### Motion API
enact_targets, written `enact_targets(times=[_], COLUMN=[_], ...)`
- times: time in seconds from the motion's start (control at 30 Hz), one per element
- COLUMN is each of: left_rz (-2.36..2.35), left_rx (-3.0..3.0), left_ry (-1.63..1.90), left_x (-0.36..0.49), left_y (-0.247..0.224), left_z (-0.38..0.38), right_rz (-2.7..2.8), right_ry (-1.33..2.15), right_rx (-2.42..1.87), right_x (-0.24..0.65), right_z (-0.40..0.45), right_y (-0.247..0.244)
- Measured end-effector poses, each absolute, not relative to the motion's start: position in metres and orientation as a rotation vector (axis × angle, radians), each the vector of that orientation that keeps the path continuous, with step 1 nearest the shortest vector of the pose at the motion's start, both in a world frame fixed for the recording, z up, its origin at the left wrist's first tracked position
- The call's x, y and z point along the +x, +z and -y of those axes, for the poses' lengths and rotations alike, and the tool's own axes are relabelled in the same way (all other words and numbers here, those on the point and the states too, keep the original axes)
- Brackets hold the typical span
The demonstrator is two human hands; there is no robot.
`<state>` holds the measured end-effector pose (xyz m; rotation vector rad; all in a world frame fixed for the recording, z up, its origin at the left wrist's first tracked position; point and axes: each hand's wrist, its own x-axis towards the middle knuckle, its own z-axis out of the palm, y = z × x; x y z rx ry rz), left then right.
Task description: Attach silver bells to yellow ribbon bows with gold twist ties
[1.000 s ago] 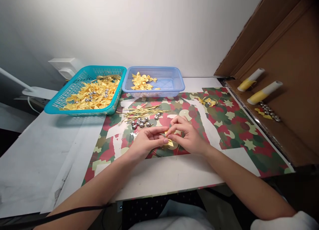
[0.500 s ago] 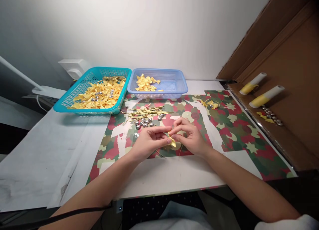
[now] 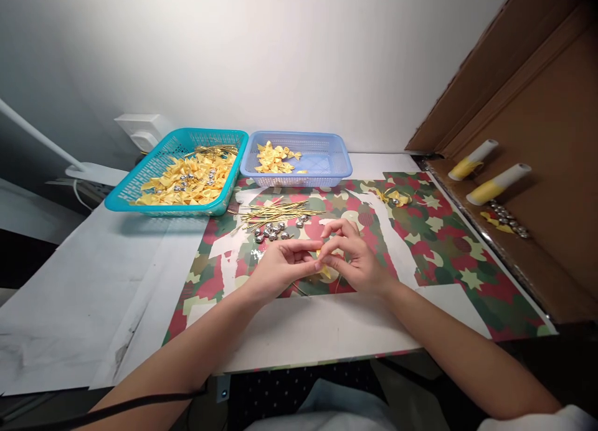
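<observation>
Between the fingertips of both hands sits a small yellow ribbon bow (image 3: 325,271), partly hidden by the fingers. My left hand (image 3: 283,263) pinches it from the left with thumb and forefinger. From the right, my right hand (image 3: 355,256) has its thumb and fingertips closed at the bow, bent over its top. Thin gold ties (image 3: 299,289) stick out beneath the hands. Just beyond my left hand lie several silver jingle bells (image 3: 272,230). A bundle of gold twist ties (image 3: 275,213) is spread behind them.
A teal basket (image 3: 175,210) holds many yellow bows, bells and gold ties. Beside it, a blue basket (image 3: 322,180) has fewer bows. A finished-looking bow with bell (image 3: 395,198) lies right. Two ribbon rolls (image 3: 499,183) stand near the cardboard wall (image 3: 537,107).
My right fingers have shifted slightly and curled further over the bow, covering more of it. My left hand stays nearly still. The whole view has moved a little.
</observation>
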<state>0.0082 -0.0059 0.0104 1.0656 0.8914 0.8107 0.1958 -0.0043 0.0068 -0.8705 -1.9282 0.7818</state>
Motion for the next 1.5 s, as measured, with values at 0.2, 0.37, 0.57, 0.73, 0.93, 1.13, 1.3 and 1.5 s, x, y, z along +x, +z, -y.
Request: enact_targets(times=[0.2,0.37,0.57,0.73,0.93,1.13,1.3,1.5], left_rz=[-1.027,-1.138,-1.182,-1.228,-1.354,-1.697,-1.686,-1.666], left_rx=[1.265,1.545,1.733,1.994,2.266,2.264,2.260,2.277], left_ry=[0.738,0.613,0.599,0.645,0.776,0.481,0.337,0.445], left_x=[0.006,0.003,0.006,0.005,-0.018,-0.035,-0.029,-0.031], left_y=[0.010,0.005,0.008,0.007,0.020,0.035,0.028,0.024], left_z=[0.004,0.001,0.003,0.004,-0.008,-0.015,-0.014,-0.015], right_rz=[1.547,1.318,1.090,1.035,1.091,1.106,1.117,1.078], right_ry=[1.023,0.979,1.063,1.145,1.282,1.313,1.321,1.354], right_rx=[-0.804,-0.757,-0.632,-0.650,-0.666,-0.693,-0.764,-0.860], right_x=[0.204,0.234,0.252,0.246,0.240,0.240,0.239,0.234], right_z=[-0.004,-0.015,-0.019,-0.016,-0.012,-0.012,-0.012,-0.011], right_y=[0.014,0.032,0.050,0.049,0.038,0.033,0.030,0.028])
